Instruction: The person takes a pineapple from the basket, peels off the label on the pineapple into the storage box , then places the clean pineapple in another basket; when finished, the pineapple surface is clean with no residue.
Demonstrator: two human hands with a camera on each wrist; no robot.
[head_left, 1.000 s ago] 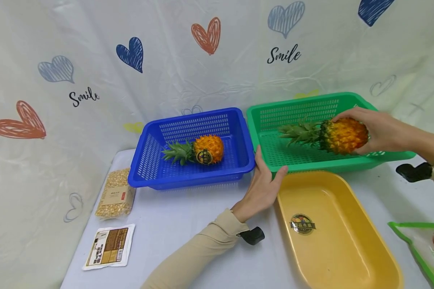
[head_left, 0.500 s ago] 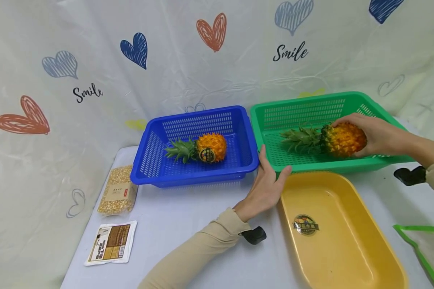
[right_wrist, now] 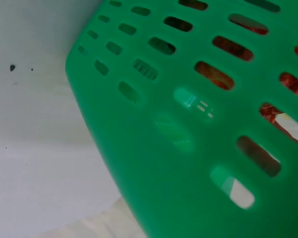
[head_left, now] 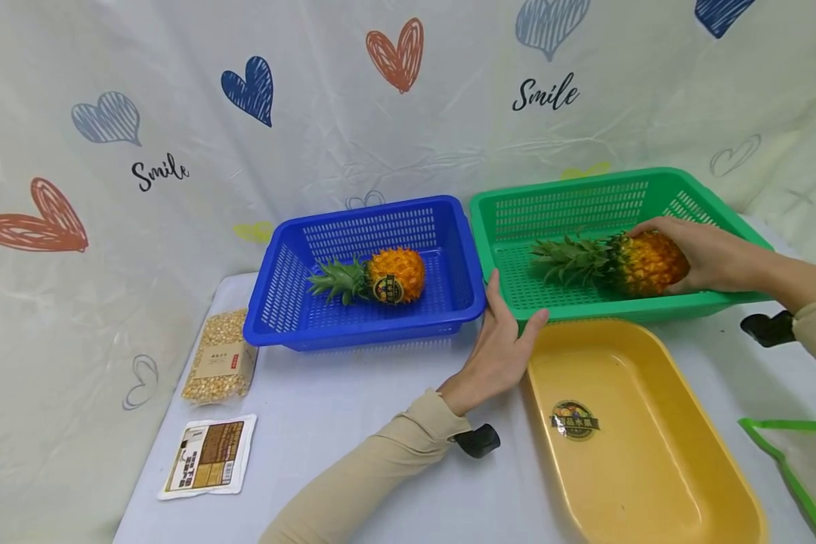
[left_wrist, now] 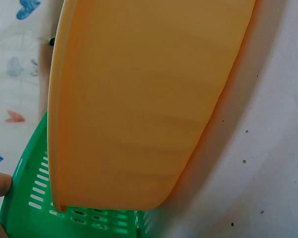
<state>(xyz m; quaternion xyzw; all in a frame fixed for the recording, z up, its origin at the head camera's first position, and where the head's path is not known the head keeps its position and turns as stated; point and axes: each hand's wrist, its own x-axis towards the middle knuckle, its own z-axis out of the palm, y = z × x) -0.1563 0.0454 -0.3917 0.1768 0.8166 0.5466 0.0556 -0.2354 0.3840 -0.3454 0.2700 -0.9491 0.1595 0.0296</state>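
Note:
In the head view, my right hand (head_left: 712,255) grips the orange body of a pineapple (head_left: 646,266) from its right end. The pineapple lies sideways within the green basket (head_left: 585,311), its leafy crown toward the left; whether it bears on the floor there is unclear. My left hand (head_left: 493,355), fingers fairly straight and thumb spread, touches that basket's near left corner. Beside it, a blue basket (head_left: 360,332) holds a second pineapple (head_left: 397,273) with a round sticker. In the right wrist view, the slotted green wall (right_wrist: 139,134) hides most of the fruit and hand.
A yellow tray (head_left: 625,453) with a round sticker stands in front of the green basket. At the left lie a bag of corn kernels (head_left: 219,359) and a white-and-brown packet (head_left: 209,457). A green-edged bag (head_left: 799,461) is at the right edge. A heart-patterned sheet (head_left: 326,98) hangs behind.
My right hand has lowered the pineapple deeper into the green basket. The left hand has kept its place at the basket's corner. The head view has shifted slightly.

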